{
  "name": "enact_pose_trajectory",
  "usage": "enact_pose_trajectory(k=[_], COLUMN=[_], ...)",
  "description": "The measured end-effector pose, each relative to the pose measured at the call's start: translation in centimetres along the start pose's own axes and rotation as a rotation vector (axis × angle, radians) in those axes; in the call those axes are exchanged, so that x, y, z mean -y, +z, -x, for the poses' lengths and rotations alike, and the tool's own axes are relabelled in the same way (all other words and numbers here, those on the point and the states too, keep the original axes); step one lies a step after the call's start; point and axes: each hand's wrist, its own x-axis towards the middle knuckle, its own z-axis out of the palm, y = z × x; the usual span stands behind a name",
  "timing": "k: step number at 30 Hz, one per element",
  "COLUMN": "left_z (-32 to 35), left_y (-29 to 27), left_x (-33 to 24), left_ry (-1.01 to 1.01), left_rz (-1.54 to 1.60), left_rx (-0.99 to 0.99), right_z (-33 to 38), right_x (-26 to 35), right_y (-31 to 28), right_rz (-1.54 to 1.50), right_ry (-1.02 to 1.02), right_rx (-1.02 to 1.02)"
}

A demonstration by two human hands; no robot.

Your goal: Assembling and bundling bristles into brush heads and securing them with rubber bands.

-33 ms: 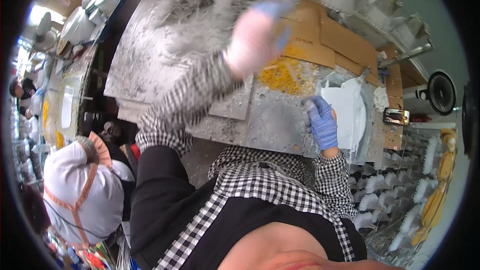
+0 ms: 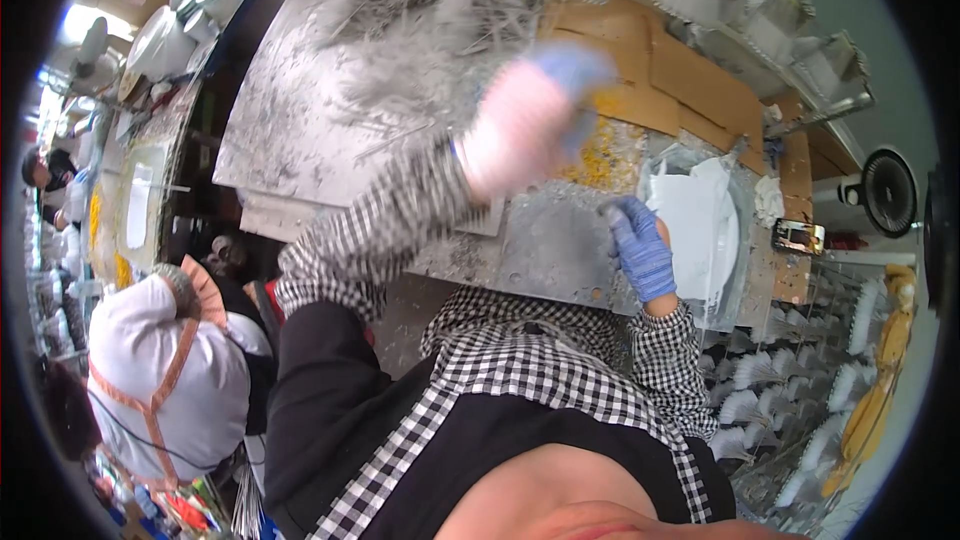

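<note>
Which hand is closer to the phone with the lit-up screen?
The right one. The right hand is left of the phone, with a flat white thing between them. The left hand, blurred, is farther away, higher up and left in the picture.

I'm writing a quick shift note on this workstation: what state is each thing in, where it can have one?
Left hand: blurred, grip unclear
Right hand: gloved in blue, fingers curled, contents unclear
Bench: strewn with specks
Yellow pieces: loose, scattered
White material: lying flat
Cardboard: flat, overlapping pieces
Phone: screen lit
Fan: running or stopped, can't tell
</note>
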Motion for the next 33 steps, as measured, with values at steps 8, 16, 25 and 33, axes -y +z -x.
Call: enact_pose_trajectory(k=[8,16,25,33], left_z=[16.9,18.7,17.6,18.9], left_y=[-0.1,-4.3,-3.5,-1.2], left_x=[-7.2,0.7,3.6,-1.1], left_ry=[-0.509,-0.516,-0.705,-1.386], left_rz=[-0.142,-0.394,-0.290,1.432], left_rx=[0.728,0.383,0.503,-0.192], right_z=[-1.8,-11.2,-13.8,-16.3], right_x=[-0.4,-1.8,-3.1,-1.4], right_y=[5.1,6.2,9.1,8.1], right_rz=[0.359,0.818,0.970,0.894], right_ry=[-0.280,-0.675,-0.438,-0.670], right_rx=[0.558,0.011,-0.055,0.045])
